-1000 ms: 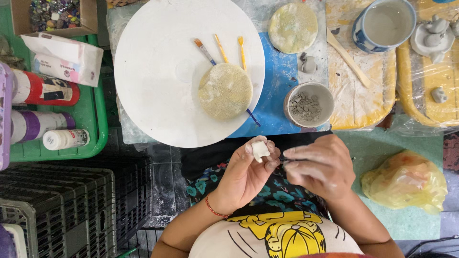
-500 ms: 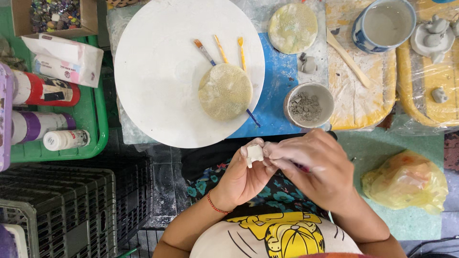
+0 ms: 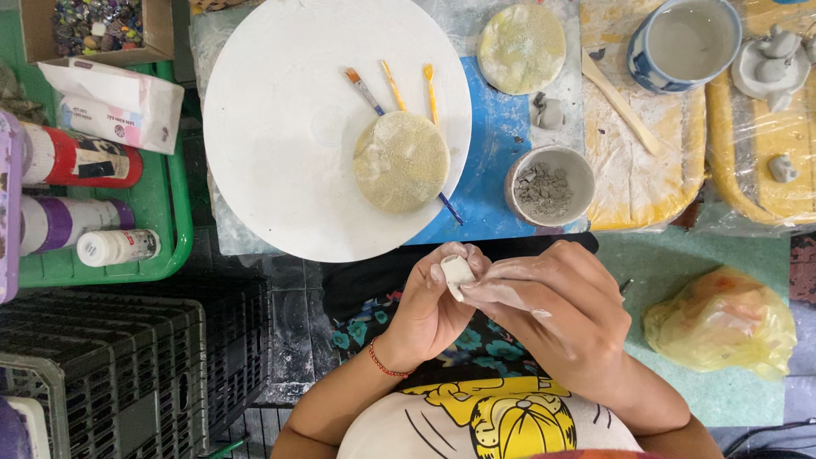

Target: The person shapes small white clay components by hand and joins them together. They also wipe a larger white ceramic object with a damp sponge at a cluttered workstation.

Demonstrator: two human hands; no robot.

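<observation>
Head view: right hand (image 3: 557,310) now closed in over left hand (image 3: 433,306), gap of a second ago gone. Clay lump (image 3: 457,274) pinched in left fingertips, just below the disc (image 3: 336,127); right fingers pressing its side. Shaping underway, apparently.

**What you can't really make out from here**

The small white clay lump (image 3: 457,274) is half buried between the left hand (image 3: 429,310) and right hand (image 3: 552,310), so its shape's anyone's guess. The blue-and-white mug (image 3: 684,42) and cardboard box of beads (image 3: 89,30) get chopped off up top.
</observation>
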